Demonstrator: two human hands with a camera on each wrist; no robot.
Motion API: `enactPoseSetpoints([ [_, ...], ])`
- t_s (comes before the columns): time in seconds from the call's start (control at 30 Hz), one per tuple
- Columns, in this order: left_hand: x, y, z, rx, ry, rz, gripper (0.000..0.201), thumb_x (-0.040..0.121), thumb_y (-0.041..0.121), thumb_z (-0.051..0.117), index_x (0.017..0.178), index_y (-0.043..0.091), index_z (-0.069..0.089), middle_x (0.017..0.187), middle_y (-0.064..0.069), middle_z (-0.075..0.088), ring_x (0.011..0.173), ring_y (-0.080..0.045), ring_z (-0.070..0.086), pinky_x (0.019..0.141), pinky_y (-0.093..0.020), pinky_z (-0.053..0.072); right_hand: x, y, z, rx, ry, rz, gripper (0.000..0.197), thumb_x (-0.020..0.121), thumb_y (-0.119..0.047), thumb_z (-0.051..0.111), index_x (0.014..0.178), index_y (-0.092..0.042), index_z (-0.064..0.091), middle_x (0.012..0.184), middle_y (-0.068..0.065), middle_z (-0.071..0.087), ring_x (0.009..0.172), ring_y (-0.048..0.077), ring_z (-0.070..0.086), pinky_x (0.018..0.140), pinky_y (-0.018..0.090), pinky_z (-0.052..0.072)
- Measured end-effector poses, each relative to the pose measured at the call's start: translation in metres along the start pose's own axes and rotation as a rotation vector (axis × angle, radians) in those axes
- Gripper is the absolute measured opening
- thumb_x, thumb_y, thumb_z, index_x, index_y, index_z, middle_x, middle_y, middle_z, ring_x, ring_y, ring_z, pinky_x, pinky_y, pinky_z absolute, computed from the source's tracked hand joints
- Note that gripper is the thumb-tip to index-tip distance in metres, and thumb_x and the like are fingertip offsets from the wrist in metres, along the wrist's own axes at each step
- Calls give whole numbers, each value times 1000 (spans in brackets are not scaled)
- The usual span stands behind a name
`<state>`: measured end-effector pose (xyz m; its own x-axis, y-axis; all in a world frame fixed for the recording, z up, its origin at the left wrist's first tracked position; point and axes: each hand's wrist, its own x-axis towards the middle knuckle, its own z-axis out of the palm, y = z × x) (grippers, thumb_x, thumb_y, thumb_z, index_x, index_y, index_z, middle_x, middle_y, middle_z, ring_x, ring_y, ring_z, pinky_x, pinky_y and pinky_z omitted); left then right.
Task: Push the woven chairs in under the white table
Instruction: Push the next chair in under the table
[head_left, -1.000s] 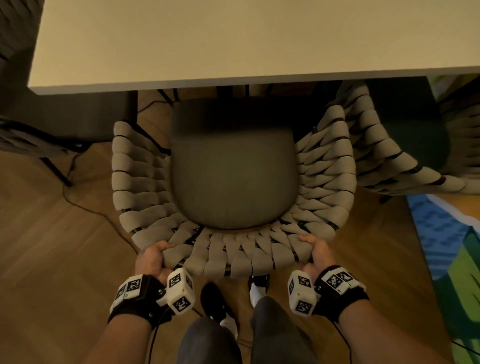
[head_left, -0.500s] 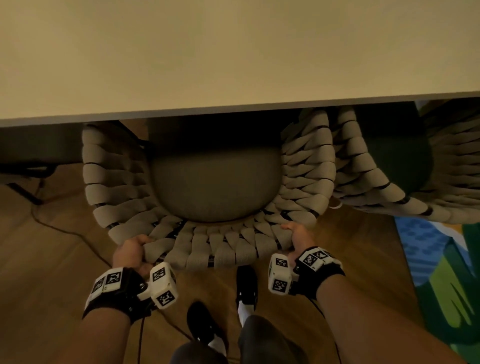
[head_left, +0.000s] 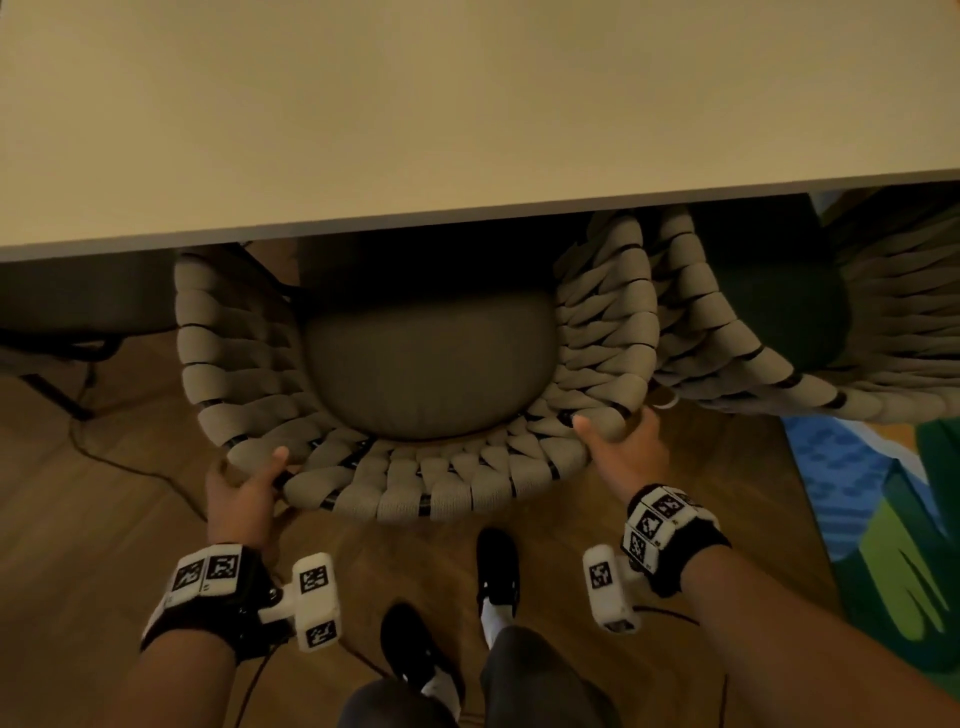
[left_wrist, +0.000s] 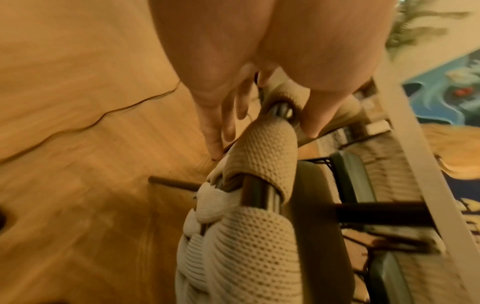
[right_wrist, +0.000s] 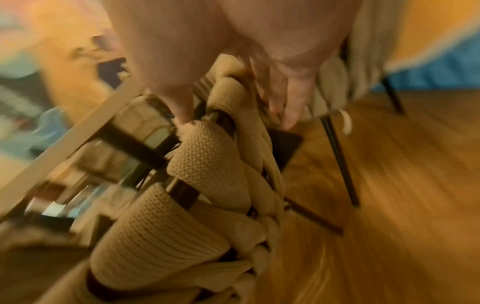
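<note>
Both hands were on the curved back rail of the woven chair (head_left: 415, 483), which stood partly under the white surface (head_left: 467, 104), its front hidden beneath the surface edge and its grey seat cushion (head_left: 426, 374) only partly showing. The left hand (head_left: 241, 488) held the rail at the chair's left rear corner, its grip loose: the thumb lay over the top of a woven band and the fingers (left_wrist: 215, 131) reached down the outer face, lightly bent rather than clamped. The right hand (head_left: 626, 452) held the right rear corner in the same way, thumb on the inner side of the rail and fingers (right_wrist: 288, 102) extended down the outer weave. The dark metal tube of the frame (left_wrist: 259, 195) showed between bands just below the left grip. Just beyond the right grip, a second woven chair (head_left: 753, 343) stood beside the first, touching or nearly touching it, also partly under the surface. A dark cable (head_left: 130, 462) lay on the wooden floor (head_left: 93, 519) outward of the left grip.
</note>
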<state>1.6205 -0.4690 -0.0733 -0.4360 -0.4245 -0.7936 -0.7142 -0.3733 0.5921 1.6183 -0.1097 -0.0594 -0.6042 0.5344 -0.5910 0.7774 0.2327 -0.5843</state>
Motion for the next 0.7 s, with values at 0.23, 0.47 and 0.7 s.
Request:
enactPoseSetpoints([
  [0.23,-19,6,-5,159,-165,201,62,99,12,46,139,55,24,136,0,51,102,-28,62,71,-47,55,-21,-21,-13,-1017,-270,-778,67,82,-59,53,136,-20,40,142,4,44,136,24,31,116,42,21],
  [0.47,-13,1,-6,226,-124,269,61,98,15,46,130,64,29,140,-2,51,120,-37,55,94,-66,43,-9,-17,-4,-1363,-449,-818,69,83,-71,37,132,-23,44,137,4,52,128,27,43,115,50,11],
  [0.7,-34,-8,40,183,-160,261,63,101,8,39,139,55,21,136,-6,50,106,-34,58,87,-54,50,17,0,-37,-1332,-409,-848,70,84,-71,32,134,-24,42,136,2,51,129,25,41,115,50,7],
])
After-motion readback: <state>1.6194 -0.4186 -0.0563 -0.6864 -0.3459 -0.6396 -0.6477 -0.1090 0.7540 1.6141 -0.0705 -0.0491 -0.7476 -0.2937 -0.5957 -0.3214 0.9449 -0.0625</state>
